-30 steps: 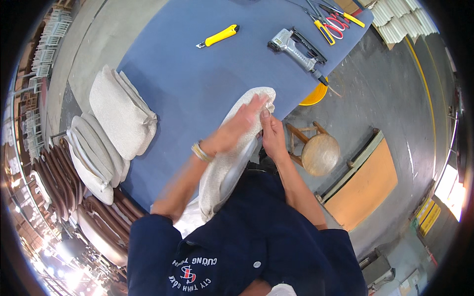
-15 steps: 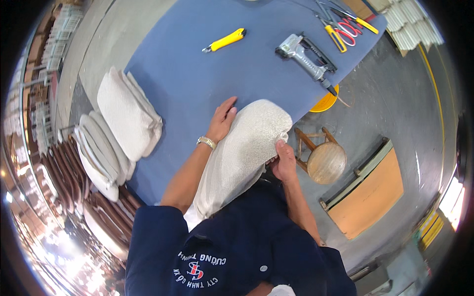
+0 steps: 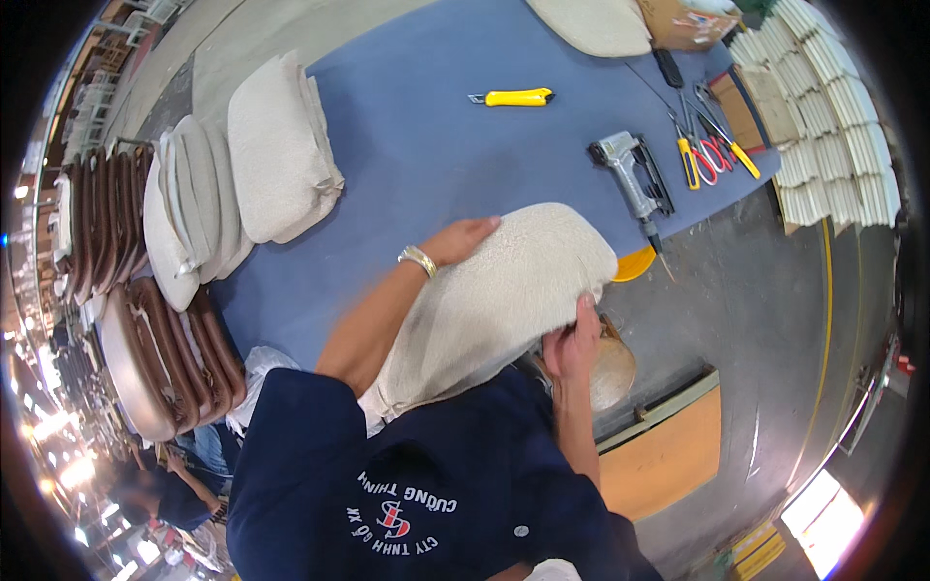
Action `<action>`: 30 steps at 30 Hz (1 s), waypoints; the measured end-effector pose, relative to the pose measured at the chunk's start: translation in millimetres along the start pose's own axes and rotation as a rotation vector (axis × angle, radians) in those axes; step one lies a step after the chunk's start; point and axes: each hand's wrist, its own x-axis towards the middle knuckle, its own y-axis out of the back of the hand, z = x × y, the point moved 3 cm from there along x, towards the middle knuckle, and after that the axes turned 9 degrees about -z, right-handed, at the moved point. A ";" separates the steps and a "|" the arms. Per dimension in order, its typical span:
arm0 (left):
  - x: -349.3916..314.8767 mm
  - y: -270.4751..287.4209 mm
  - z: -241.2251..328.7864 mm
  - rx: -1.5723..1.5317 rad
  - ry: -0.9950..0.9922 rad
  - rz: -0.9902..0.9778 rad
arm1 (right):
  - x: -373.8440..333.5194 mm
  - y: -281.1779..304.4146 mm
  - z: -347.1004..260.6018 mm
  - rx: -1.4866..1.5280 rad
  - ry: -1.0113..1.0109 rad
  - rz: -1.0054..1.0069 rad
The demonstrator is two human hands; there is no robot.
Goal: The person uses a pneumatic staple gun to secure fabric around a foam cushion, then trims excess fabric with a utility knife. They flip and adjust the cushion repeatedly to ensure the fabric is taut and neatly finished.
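In the head view, a cream fabric-covered cushion (image 3: 513, 281) lies aslant at the near edge of a blue table (image 3: 417, 145), its near end against the person's dark shirt (image 3: 465, 465). The left hand (image 3: 463, 240), with a metal wristband (image 3: 418, 259) at its wrist, lies along the cushion's far side, fingers together and nearly straight; whether they are closed on it cannot be told. The right hand (image 3: 573, 339) pinches the cushion's right end, thumb on top and fingers curled beneath. A yellow utility knife (image 3: 520, 98) lies toward the table's far edge. Near the right edge lies a pneumatic staple gun (image 3: 630, 174); red-handled scissors (image 3: 710, 167) lie at the far right corner. Cream pads (image 3: 281, 155) are stacked at the left edge, near brown cushions (image 3: 174, 358). A round wooden stool (image 3: 614, 376) stands off the right edge.
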 end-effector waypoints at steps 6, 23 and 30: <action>-16.9 -59.1 -10.5 0.208 -0.370 0.154 | 23.7 38.4 25.7 -0.176 -0.023 -0.078; -14.5 -53.1 97.8 0.278 -0.383 -0.066 | 64.5 25.8 36.6 -0.370 0.041 -0.146; -26.8 -64.8 103.0 0.492 -0.383 0.063 | 69.0 42.2 9.0 -0.114 -0.322 -0.361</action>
